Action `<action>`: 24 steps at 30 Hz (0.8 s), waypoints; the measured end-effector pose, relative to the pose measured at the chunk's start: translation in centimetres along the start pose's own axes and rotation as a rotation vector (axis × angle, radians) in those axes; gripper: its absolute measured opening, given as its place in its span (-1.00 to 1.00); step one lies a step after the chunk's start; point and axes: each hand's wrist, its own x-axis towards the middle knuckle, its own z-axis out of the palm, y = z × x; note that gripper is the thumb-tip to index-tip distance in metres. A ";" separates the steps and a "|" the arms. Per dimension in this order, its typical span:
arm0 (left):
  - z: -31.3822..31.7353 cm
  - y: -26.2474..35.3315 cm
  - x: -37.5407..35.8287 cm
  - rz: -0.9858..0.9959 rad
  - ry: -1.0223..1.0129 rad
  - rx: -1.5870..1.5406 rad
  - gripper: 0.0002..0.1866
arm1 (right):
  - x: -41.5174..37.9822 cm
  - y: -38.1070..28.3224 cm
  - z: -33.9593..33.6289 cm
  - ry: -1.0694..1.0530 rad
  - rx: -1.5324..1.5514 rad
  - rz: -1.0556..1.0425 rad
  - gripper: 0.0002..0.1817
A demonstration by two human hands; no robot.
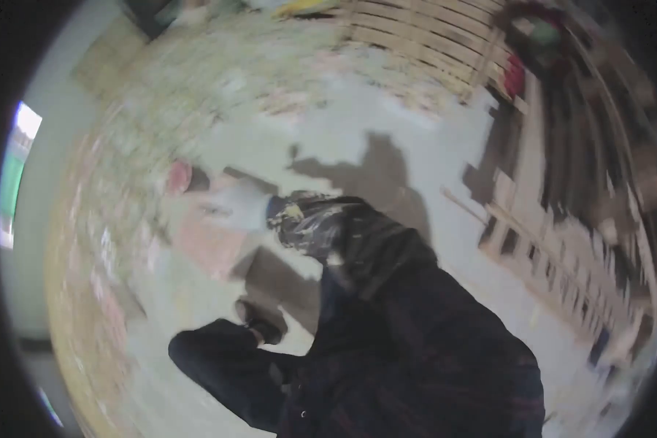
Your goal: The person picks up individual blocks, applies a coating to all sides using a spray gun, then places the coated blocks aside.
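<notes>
The whole view is smeared by motion. My right hand (242, 206), in a pale glove, reaches out from a dark, paint-flecked sleeve (321, 228). It is at the top edge of a pinkish block (210, 244) lying on the floor. The blur hides whether the fingers grip the block or only touch it. A small red round thing (179, 176) lies just beyond the hand. My left hand is out of sight. My dark trouser leg (219, 358) and shoe (261, 326) show below the block.
Pale concrete floor (387, 124) with my shadow on it. A slatted wooden pallet (423, 40) leans at the top. More pallets and timber (562, 270) are stacked on the right. A rubble-like strip (102, 241) runs down the left.
</notes>
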 end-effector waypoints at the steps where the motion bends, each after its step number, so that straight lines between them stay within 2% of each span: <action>1: -1.4 0.9 -0.4 0.002 -0.027 -0.112 -0.83 | -0.8 1.9 2.2 0.003 -0.006 -0.501 -0.58; 2: -3.3 1.2 -1.0 0.025 -0.055 -0.249 -0.83 | -2.0 4.3 4.0 0.018 -0.022 -1.025 -0.51; 3: -4.2 1.1 -1.1 0.057 -0.078 -0.375 -0.83 | -2.7 5.7 3.8 0.051 -0.039 -1.336 -0.47; 4: -5.0 1.6 -1.0 0.086 -0.090 -0.475 -0.82 | -3.9 5.8 2.2 0.310 -0.451 -1.304 -0.52; 5: -5.3 2.3 -0.9 0.104 -0.097 -0.541 -0.82 | -4.4 5.4 0.6 0.564 -0.846 -1.185 -0.57; 6: -5.5 3.0 -0.8 0.116 -0.102 -0.587 -0.82 | -4.4 5.0 -1.0 0.808 -1.220 -0.996 -0.61; 8: -6.2 4.3 -0.8 0.134 -0.119 -0.652 -0.82 | -4.2 3.3 -4.0 1.263 -1.888 -0.418 -0.66; 12: -6.9 6.0 -1.2 0.188 -0.214 -0.707 -0.80 | -5.5 4.6 -2.0 1.281 -1.863 -0.448 -0.81; 14: -6.0 7.3 -1.5 0.196 -0.284 -0.683 -0.80 | -4.4 4.1 -5.0 1.228 -1.940 -0.734 -0.91; 15: -5.6 8.4 -1.6 0.189 -0.321 -0.654 -0.80 | -4.1 3.5 -5.7 1.173 -1.970 -0.798 -0.91; 16: -5.4 9.4 -1.8 0.183 -0.363 -0.625 -0.79 | -4.4 3.0 -5.9 1.183 -1.959 -0.717 -0.91; 18: -4.1 11.0 -2.6 0.186 -0.441 -0.561 -0.79 | -4.8 2.3 -6.0 1.170 -1.935 -0.591 -0.76; 20: -0.3 11.7 -4.1 0.200 -0.498 -0.426 -0.78 | -4.1 1.3 -4.7 1.199 -1.624 -0.506 -0.92; 21: 1.6 12.3 -4.8 0.198 -0.522 -0.358 -0.78 | -4.1 0.2 -4.1 1.207 -1.481 -0.450 -0.84; 22: 3.5 12.8 -5.4 0.199 -0.548 -0.286 -0.77 | -3.8 -0.4 -4.6 1.133 -1.523 -0.440 -0.95; 24: 6.5 15.1 -7.4 0.196 -0.602 -0.183 -0.77 | -4.0 -2.4 -6.3 1.037 -1.638 -0.447 -0.65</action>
